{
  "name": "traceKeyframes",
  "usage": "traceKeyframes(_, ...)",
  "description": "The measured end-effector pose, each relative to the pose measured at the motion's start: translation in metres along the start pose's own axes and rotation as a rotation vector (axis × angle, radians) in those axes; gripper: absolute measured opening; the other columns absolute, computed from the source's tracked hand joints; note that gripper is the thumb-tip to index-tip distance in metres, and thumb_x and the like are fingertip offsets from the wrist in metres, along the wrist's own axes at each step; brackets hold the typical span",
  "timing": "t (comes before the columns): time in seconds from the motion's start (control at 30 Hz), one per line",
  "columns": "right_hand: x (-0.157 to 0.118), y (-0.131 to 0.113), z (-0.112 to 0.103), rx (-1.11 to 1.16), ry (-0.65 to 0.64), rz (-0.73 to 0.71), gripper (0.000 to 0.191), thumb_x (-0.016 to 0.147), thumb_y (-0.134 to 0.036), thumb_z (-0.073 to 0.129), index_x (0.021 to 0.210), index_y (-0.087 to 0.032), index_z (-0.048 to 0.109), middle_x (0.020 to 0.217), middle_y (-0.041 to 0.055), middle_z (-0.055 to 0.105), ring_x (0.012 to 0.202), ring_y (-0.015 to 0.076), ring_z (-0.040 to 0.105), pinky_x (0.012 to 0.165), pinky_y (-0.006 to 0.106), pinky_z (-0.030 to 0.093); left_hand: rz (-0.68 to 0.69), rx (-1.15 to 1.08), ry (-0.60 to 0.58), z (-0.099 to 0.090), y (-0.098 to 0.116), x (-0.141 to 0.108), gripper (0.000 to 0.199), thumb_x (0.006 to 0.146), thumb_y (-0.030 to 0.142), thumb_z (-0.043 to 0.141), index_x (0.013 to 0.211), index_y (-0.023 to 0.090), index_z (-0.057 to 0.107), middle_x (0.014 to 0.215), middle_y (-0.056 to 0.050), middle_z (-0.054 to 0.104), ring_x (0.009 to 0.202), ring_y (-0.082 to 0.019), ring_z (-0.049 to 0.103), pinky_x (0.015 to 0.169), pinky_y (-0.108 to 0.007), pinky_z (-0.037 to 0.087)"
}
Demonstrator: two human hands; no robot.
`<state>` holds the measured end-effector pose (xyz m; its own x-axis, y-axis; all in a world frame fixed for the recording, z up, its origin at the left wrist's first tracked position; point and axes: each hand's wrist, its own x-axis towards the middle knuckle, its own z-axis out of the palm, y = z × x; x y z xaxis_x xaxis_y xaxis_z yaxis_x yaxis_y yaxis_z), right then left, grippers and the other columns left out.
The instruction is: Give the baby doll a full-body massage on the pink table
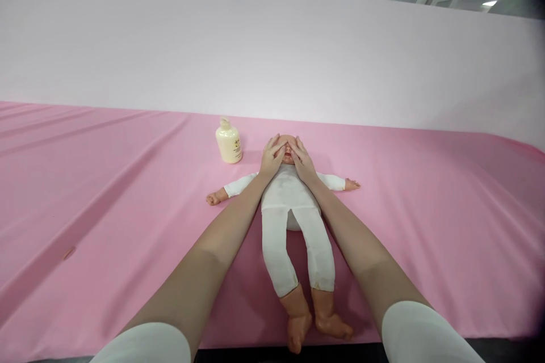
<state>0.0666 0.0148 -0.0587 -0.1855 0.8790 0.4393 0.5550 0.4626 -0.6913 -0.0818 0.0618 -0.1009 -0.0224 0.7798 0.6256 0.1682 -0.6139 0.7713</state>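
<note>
A baby doll [289,188] with a white cloth body lies on its back, its arms spread and its bare feet toward me. My left hand [271,157] rests flat on the left side of the doll's face, fingers stretched out. On the other side of the face lies my right hand [304,161], also with straight fingers. The fingertips of both hands come close together over the doll's eyes and forehead. The doll's mouth shows between my hands, while its cheeks are mostly hidden. Neither hand is gripping anything.
A cream-coloured pump bottle [229,143] stands left of the doll's head. Under everything is a wrinkled pink sheet [140,198]. A small brownish piece [68,253] lies on it at far left. Behind rises a white wall [272,51] with glass above it.
</note>
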Motion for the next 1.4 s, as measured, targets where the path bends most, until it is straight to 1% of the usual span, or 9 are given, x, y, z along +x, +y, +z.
traceKeyframes(0.3, 0.003, 0.009, 0.003, 0.077, 0.081, 0.274, 0.111, 0.083, -0.088, 0.041, 0.163, -0.013, 0.024, 0.17, 0.0098, 0.02, 0.161, 0.0238, 0.014, 0.133, 0.043, 0.011, -0.154, -0.007, 0.005, 0.003, -0.002, 0.0, 0.056, 0.096, 0.05, 0.058, 0.144, 0.021, 0.058, 0.154, -0.014, 0.049, 0.149, -0.027, 0.041, 0.127, -0.043, 0.028)
traceKeyframes(0.53, 0.001, 0.004, 0.0, 0.078, 0.03, 0.036, 0.089, 0.09, -0.082, 0.035, 0.15, -0.018, 0.051, 0.17, 0.0054, 0.02, 0.159, 0.0188, 0.019, 0.132, 0.035, 0.015, -0.009, -0.056, -0.044, 0.001, 0.003, 0.002, 0.054, 0.099, 0.057, 0.044, 0.127, 0.018, 0.07, 0.154, -0.015, 0.049, 0.146, -0.026, 0.044, 0.126, -0.043, 0.031)
traceKeyframes(0.73, 0.002, 0.007, 0.002, 0.067, 0.068, 0.174, 0.1, 0.086, -0.085, 0.039, 0.161, -0.019, 0.032, 0.169, 0.0055, 0.022, 0.16, 0.0192, 0.015, 0.133, 0.04, 0.014, -0.089, -0.053, -0.028, 0.002, 0.004, 0.002, 0.055, 0.099, 0.057, 0.047, 0.137, 0.021, 0.063, 0.154, -0.014, 0.048, 0.148, -0.026, 0.042, 0.127, -0.044, 0.029)
traceKeyframes(0.83, 0.003, 0.009, 0.003, 0.078, 0.084, 0.269, 0.112, 0.081, -0.089, 0.041, 0.163, -0.013, 0.026, 0.168, 0.0105, 0.023, 0.159, 0.0234, 0.021, 0.132, 0.042, 0.016, -0.187, -0.064, 0.011, 0.004, -0.001, 0.002, 0.062, 0.097, 0.059, 0.051, 0.144, 0.019, 0.055, 0.154, -0.015, 0.049, 0.147, -0.027, 0.043, 0.128, -0.043, 0.028)
traceKeyframes(0.9, 0.003, 0.009, 0.003, 0.085, 0.066, 0.226, 0.11, 0.083, -0.089, 0.04, 0.161, -0.011, 0.03, 0.168, 0.011, 0.026, 0.159, 0.0229, 0.022, 0.132, 0.04, 0.017, -0.217, -0.088, 0.014, 0.004, -0.003, 0.003, 0.061, 0.097, 0.058, 0.051, 0.145, 0.019, 0.054, 0.154, -0.015, 0.049, 0.147, -0.026, 0.043, 0.128, -0.043, 0.028)
traceKeyframes(1.03, 0.003, 0.009, 0.002, 0.056, 0.024, 0.049, 0.091, 0.088, -0.085, 0.036, 0.148, -0.018, 0.054, 0.168, 0.0059, 0.026, 0.16, 0.0189, 0.015, 0.133, 0.036, 0.014, -0.167, -0.133, -0.066, -0.001, -0.004, 0.006, 0.048, 0.101, 0.049, 0.047, 0.138, 0.024, 0.062, 0.154, -0.008, 0.05, 0.152, -0.022, 0.035, 0.131, -0.042, 0.021)
traceKeyframes(1.1, 0.003, 0.008, 0.002, 0.042, 0.02, 0.033, 0.088, 0.09, -0.083, 0.036, 0.146, -0.02, 0.057, 0.169, 0.0052, 0.024, 0.161, 0.0188, 0.014, 0.133, 0.037, 0.014, -0.163, -0.147, -0.091, -0.003, -0.003, 0.007, 0.044, 0.101, 0.045, 0.047, 0.135, 0.024, 0.065, 0.154, -0.007, 0.052, 0.153, -0.022, 0.033, 0.131, -0.042, 0.019)
traceKeyframes(1.23, 0.003, 0.007, 0.002, 0.041, 0.028, 0.077, 0.094, 0.09, -0.083, 0.036, 0.158, -0.019, 0.04, 0.169, 0.0061, 0.023, 0.161, 0.0191, 0.014, 0.133, 0.038, 0.013, -0.209, -0.16, -0.077, -0.002, -0.003, 0.007, 0.047, 0.1, 0.042, 0.051, 0.14, 0.021, 0.061, 0.158, -0.01, 0.046, 0.154, -0.023, 0.032, 0.13, -0.041, 0.021)
traceKeyframes(1.4, 0.003, 0.012, 0.004, 0.046, 0.05, 0.304, 0.11, 0.085, -0.085, 0.041, 0.163, -0.01, 0.022, 0.168, 0.0129, 0.024, 0.157, 0.0259, 0.027, 0.131, 0.042, 0.02, -0.238, -0.14, -0.038, 0.001, -0.006, 0.007, 0.052, 0.099, 0.045, 0.05, 0.146, 0.022, 0.054, 0.159, -0.011, 0.044, 0.152, -0.024, 0.036, 0.13, -0.042, 0.024)
